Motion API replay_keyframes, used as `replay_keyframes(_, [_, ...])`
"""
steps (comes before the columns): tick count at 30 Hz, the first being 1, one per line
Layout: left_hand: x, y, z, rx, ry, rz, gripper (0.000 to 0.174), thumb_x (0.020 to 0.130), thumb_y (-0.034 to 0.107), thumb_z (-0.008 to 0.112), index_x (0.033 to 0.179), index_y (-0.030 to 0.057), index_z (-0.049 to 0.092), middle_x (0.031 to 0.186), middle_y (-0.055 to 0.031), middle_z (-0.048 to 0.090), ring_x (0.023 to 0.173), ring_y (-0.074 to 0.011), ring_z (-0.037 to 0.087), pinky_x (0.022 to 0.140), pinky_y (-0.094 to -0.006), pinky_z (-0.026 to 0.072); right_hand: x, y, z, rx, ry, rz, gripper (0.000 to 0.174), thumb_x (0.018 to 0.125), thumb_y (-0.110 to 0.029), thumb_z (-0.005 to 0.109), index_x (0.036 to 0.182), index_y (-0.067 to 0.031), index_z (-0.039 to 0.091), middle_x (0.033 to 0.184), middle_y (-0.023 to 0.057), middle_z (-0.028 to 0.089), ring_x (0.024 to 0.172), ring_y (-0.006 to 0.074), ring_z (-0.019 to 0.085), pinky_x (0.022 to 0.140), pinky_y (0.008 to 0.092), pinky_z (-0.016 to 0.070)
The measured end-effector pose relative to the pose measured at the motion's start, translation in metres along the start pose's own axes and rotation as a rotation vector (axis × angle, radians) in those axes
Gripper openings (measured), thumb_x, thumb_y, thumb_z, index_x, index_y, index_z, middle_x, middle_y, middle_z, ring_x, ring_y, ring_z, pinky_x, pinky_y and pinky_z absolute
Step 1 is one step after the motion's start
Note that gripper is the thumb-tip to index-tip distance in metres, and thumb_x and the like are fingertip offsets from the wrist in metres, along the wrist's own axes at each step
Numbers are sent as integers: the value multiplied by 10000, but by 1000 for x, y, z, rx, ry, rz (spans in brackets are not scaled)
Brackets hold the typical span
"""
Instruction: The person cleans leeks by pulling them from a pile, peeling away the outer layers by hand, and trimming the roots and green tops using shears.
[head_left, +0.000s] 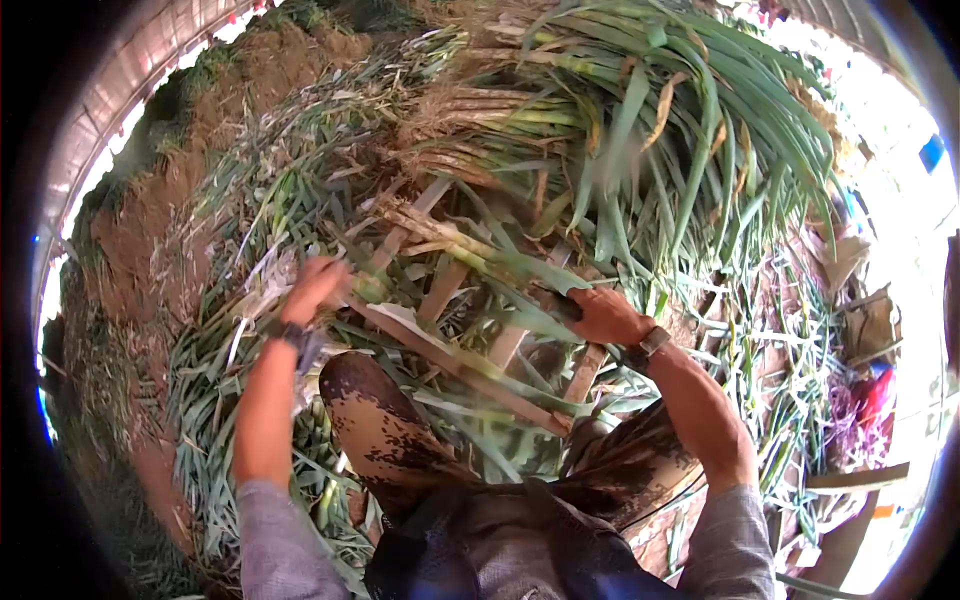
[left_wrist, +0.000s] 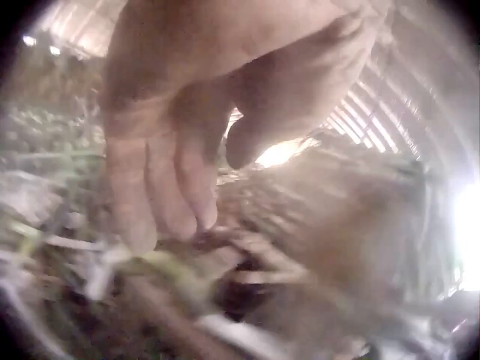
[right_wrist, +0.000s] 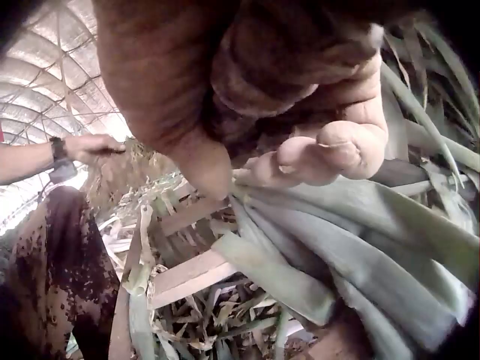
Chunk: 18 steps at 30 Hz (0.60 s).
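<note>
My right hand (head_left: 608, 315) grips a long green onion (head_left: 450, 238) by its leaves. Its pale root end points up and left over a wooden slatted frame (head_left: 505, 345). Seen from the right wrist, the curled fingers close on the stalk, and broad green leaves (right_wrist: 337, 225) fan out below them. The left hand (head_left: 318, 288) is blurred, off the left end of the frame, with nothing visible in its grasp. In the left wrist view its fingers (left_wrist: 169, 187) point down, fairly straight, over loose stalks and leaf scraps.
A big pile of green onions (head_left: 700, 130) lies beyond the frame, roots to the left. Stripped leaves (head_left: 230, 340) cover the ground on the left. My knees (head_left: 375, 410) flank the near side of the frame. Purple twine (head_left: 855, 425) and a wooden board (head_left: 858, 478) lie far right.
</note>
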<state>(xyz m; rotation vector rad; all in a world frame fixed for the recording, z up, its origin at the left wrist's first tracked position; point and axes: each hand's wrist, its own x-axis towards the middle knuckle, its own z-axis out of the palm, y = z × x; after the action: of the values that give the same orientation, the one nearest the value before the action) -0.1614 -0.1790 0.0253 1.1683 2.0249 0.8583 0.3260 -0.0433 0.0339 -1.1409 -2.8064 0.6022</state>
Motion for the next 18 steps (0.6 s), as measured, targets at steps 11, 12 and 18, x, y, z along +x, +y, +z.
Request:
replay_keyframes(11, [52,54,219,-891,109,-325,374,966,235,570,1281,40,512,1154,-112,616,948,-258,655,747,-418,595,40,-7,-10,117,-124,85,488,736,-295,675,1160,-55,648,1006,210,676,945,361,652,815,433,511])
replay_keyframes(12, [52,56,226,-887,223,-317,441,958,261,581,1327,44,473,1206,-120,585,1000,-272,627,803,-448,557,41,-8,-9,134,-154,87,460,745,-297,676,1129,-46,649,979,209,679,930,359,655,809,429,512])
replay_keyframes(18, [70,61,212,-1064,221,-404,465,888,282,678,1251,37,523,1201,-128,560,1004,-230,581,813,-429,494,21,-25,-28,86,-157,113,446,756,-273,694,1131,-37,642,944,205,683,877,352,664,787,413,520])
